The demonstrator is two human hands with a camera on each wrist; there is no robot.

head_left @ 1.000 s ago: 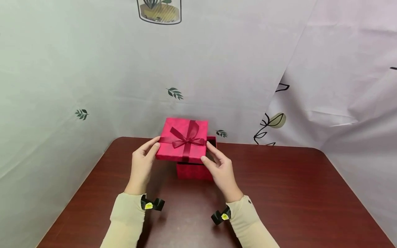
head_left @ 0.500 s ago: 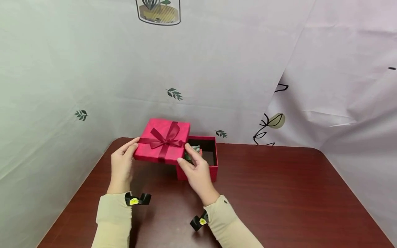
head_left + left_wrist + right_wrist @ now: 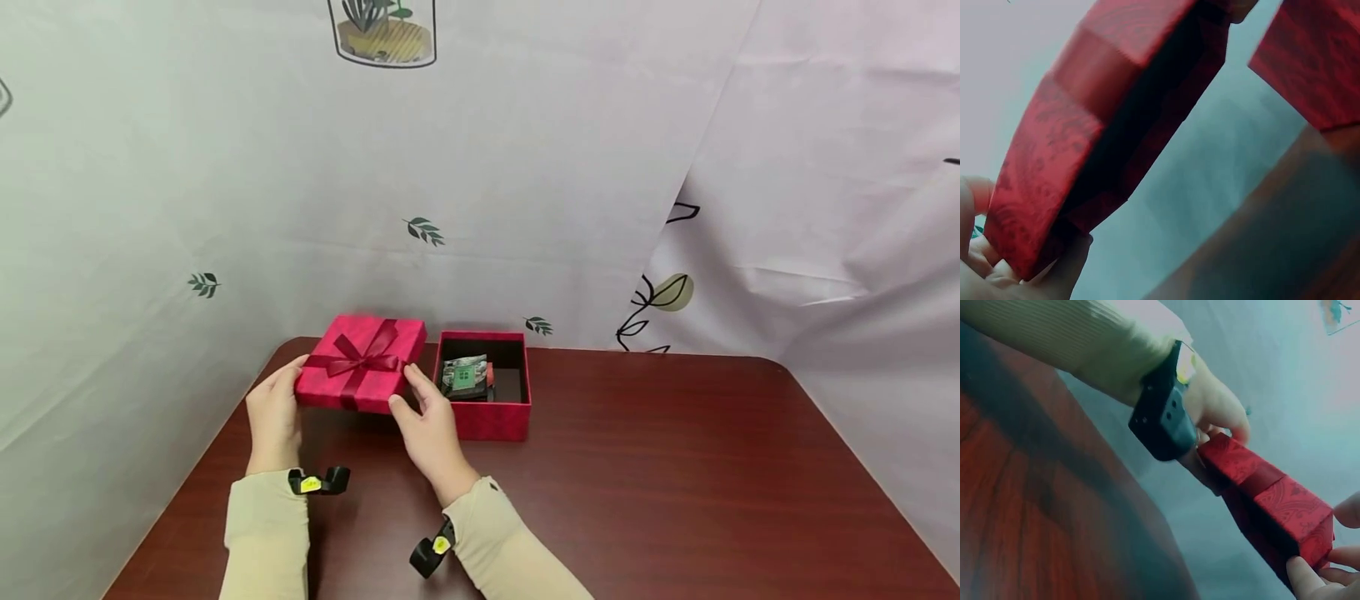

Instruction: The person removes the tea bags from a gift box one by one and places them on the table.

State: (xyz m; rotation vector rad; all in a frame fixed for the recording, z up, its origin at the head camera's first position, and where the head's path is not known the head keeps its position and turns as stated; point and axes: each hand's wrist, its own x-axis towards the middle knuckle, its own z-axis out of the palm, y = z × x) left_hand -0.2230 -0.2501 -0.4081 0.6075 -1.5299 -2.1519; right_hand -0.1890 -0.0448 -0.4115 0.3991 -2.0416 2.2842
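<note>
A red gift-box lid [image 3: 382,385] with a dark red ribbon bow [image 3: 356,357] is held level above the table's back left. My left hand [image 3: 273,421] grips its left edge, thumb at the front and fingers along the side. On the opposite edge, my right hand [image 3: 432,433] pinches the front right corner. Seen from the left wrist, the lid's dark hollow underside shows [image 3: 1141,125]. The matching red box [image 3: 491,422] stands uncovered just right of the lid. Inside its left half lies a green and black packet [image 3: 465,377], beside a small red item [image 3: 491,374].
The dark reddish wooden table [image 3: 660,467] extends to the right and front. White printed cloth [image 3: 525,183] hangs close behind the table's back edge and along both sides. Black wrist cameras [image 3: 320,481] jut out from both sleeves.
Both hands have carried the lid left, off the box, and lowered it slightly. The box's inside and the packet have come into view; the box has stayed in place.
</note>
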